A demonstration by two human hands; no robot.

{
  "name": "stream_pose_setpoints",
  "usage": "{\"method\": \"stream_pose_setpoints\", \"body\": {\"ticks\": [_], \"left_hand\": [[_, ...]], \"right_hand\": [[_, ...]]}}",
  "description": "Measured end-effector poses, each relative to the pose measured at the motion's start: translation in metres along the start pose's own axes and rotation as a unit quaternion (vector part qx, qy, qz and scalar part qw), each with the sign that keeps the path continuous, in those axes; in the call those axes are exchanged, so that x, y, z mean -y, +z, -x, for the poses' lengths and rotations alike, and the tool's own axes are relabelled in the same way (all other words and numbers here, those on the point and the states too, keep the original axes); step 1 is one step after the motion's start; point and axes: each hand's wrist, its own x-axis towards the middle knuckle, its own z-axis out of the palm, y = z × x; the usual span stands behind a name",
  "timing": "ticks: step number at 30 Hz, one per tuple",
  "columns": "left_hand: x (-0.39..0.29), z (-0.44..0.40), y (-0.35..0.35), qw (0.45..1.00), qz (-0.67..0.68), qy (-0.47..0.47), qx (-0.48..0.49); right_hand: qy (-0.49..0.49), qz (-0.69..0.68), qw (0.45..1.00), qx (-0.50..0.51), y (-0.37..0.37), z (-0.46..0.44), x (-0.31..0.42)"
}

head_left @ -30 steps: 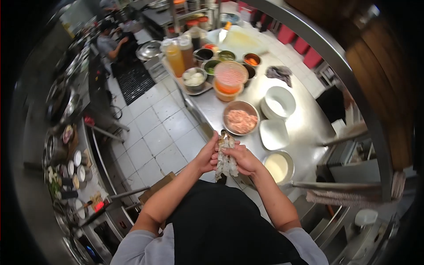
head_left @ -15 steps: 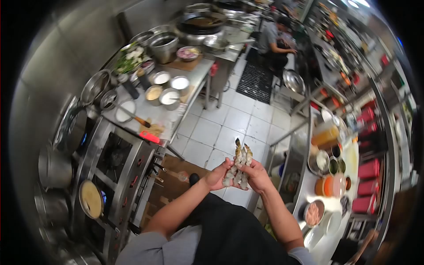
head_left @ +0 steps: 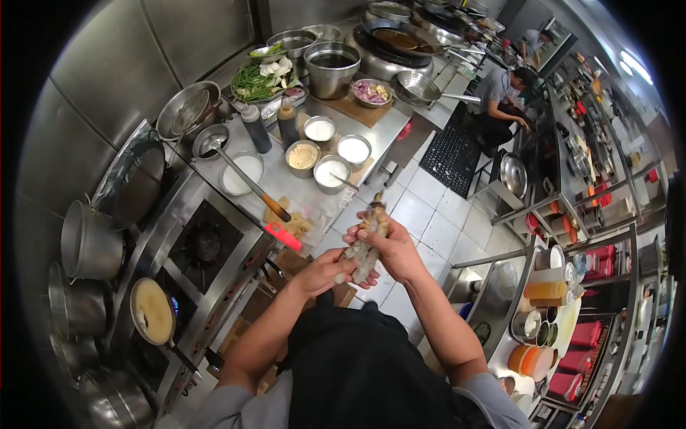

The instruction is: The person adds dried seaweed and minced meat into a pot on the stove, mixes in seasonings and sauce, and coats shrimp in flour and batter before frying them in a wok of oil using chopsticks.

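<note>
Several peeled shrimp with tails left on are bunched together in front of my apron. My right hand is closed round the bunch, its thumb across the shrimp and the dark tails sticking out above. At the lower end, my left hand pinches the pale bodies. Fingers hide part of the shrimp, so I cannot count them. Beyond my hands, the prep table holds a bowl of white powder with a spoon, a bowl of tan crumbs and a ladle with a wooden handle end.
On the stove at left, a pan of yellowish liquid sits near a blue flame. Dark squeeze bottles and a tray of green vegetables stand farther back. At right is a shelf with orange containers. A co-worker bends over the far counter.
My view has turned, showing more of the prep table. The shrimp, spread side by side before, are now gathered into a tighter bunch, with my right hand wrapped farther round them.
</note>
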Motion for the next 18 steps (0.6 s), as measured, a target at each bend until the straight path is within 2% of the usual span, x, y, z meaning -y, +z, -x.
{"method": "stream_pose_setpoints", "body": {"ticks": [2,4,6,7,8,10,12,14,15,16,18], "left_hand": [[-0.003,0.001,-0.002,0.999,0.017,0.027,-0.014],[-0.001,-0.001,-0.009,0.998,0.034,0.052,-0.03],[0.003,0.0,-0.019,0.991,0.062,0.068,-0.094],[0.01,0.002,-0.027,0.985,0.054,0.076,-0.142],[0.01,0.003,-0.028,0.984,0.053,0.082,-0.148],[0.007,0.002,-0.027,0.957,0.039,0.134,-0.255],[0.003,0.004,-0.024,0.939,0.046,0.148,-0.308],[0.0,0.006,-0.024,0.917,0.056,0.16,-0.362],[0.0,0.007,-0.023,0.906,0.053,0.154,-0.39],[0.002,0.008,-0.023,0.895,0.052,0.146,-0.417],[0.007,0.008,-0.025,0.88,0.058,0.158,-0.444]], "right_hand": [[0.057,-0.026,0.997,0.04,0.002,-0.018,-0.008],[0.072,0.011,0.995,0.074,-0.002,-0.039,-0.014],[0.115,0.082,0.978,0.155,-0.004,-0.066,-0.012],[0.097,0.11,0.97,0.193,-0.01,-0.083,-0.017],[0.099,0.111,0.968,0.202,-0.013,-0.096,-0.019],[0.16,0.171,0.954,0.188,-0.018,-0.125,-0.019],[0.181,0.136,0.948,0.224,-0.037,-0.16,-0.032],[0.058,0.335,0.919,0.201,-0.062,-0.198,-0.029],[-0.068,0.479,0.862,0.152,-0.078,-0.225,-0.034],[-0.192,0.6,0.771,0.096,-0.095,-0.251,-0.042],[-0.223,0.694,0.684,0.029,-0.124,-0.292,-0.053]]}}
